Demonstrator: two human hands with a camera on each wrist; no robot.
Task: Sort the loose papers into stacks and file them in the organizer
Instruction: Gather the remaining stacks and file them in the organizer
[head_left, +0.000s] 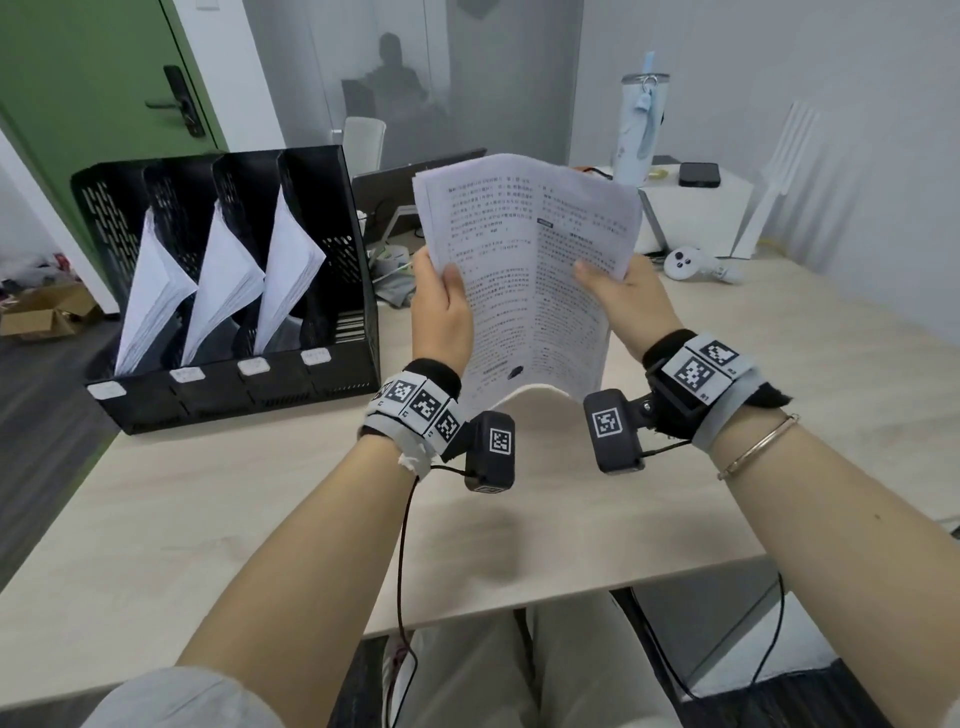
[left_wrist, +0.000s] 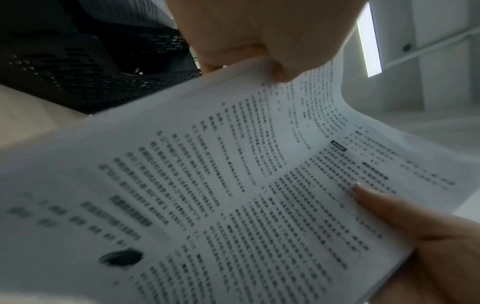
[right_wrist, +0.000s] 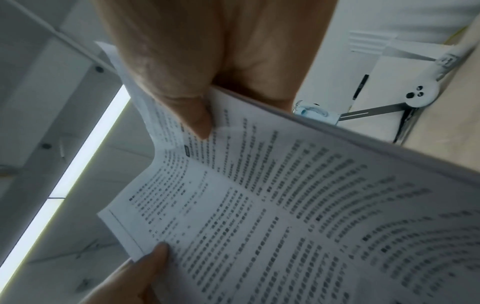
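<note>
A person's left hand (head_left: 441, 312) and right hand (head_left: 626, 296) each pinch a side edge of a stack of papers (head_left: 530, 280) held upright over the desk (head_left: 779, 441). The organizer (head_left: 358, 291) stands beyond the left fingers, its fourth slot (head_left: 340, 280) nearest and apparently free.

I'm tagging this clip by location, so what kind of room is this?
Most likely an office or meeting room: a pale desk carries a black file organizer with paper stacks, a frosted glass partition stands behind, and both hands hold printed papers.
</note>
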